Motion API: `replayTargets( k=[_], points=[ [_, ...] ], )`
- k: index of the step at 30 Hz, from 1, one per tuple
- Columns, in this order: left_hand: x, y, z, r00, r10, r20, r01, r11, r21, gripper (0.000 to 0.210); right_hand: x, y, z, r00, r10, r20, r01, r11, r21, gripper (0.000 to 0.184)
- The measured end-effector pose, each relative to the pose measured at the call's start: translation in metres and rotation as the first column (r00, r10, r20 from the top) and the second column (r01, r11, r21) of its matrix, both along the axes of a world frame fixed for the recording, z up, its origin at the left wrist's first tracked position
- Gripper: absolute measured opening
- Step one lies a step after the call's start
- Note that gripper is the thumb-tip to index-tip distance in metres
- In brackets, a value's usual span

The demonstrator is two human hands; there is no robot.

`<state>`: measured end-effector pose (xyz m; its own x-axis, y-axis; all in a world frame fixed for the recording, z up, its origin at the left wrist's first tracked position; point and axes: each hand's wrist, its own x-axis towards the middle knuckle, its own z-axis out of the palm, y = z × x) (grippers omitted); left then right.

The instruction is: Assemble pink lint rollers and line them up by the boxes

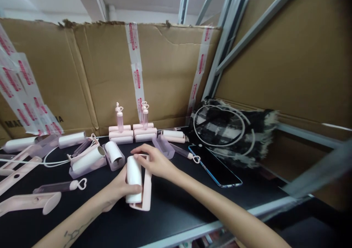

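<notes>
Both hands meet at the middle of the surface: the left hand (121,187) wraps round a white roll (134,178), thumb across its front, while the right hand (154,161) rests curled on the top end of the pink frame (147,189) that the roll sits in. Roll and frame lie together on the surface, just in front of the person.

Close behind them a second roll in a clear holder (114,155) stands, and to its left a third roll (87,160) lies in a clear tray. Further back, finished rollers (132,133) are stacked in a row, with two pink handles (119,117) upright on them. Left of the hands lie a clear handle with a heart end (62,186), a loose pink frame (30,202) and a white cable (52,160). To the right a phone (214,165) lies flat, near a black-and-white plaid bag (233,130) with a cable looped on it.

The roll is plain white and cylindrical; the frame is pale pink and open-sided.

The surface (170,207) is black with a metal edge, walled by taped cardboard (167,64).
</notes>
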<state>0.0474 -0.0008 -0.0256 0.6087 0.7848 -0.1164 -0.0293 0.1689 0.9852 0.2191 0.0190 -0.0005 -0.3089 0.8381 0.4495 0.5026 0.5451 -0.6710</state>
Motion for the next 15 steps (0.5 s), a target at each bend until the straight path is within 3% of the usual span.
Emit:
replayTargets(
  k=[5,9,15],
  points=[
    [0.007,-0.010,0.009,0.995,0.079,-0.068,-0.084,0.994,-0.074,0.094,0.001,0.001,-0.009,0.997,0.042,-0.072,-0.048,0.995,-0.091,0.029],
    [0.011,-0.012,0.010,0.986,0.037,-0.164,-0.057,0.992,-0.116,0.094,0.002,0.002,-0.011,0.987,0.016,-0.159,-0.044,0.983,-0.177,0.029],
    [0.011,-0.014,0.008,0.969,0.026,-0.246,-0.062,0.989,-0.138,0.088,0.002,0.004,-0.016,0.989,-0.023,-0.148,0.000,0.988,-0.151,0.023]
  ],
)
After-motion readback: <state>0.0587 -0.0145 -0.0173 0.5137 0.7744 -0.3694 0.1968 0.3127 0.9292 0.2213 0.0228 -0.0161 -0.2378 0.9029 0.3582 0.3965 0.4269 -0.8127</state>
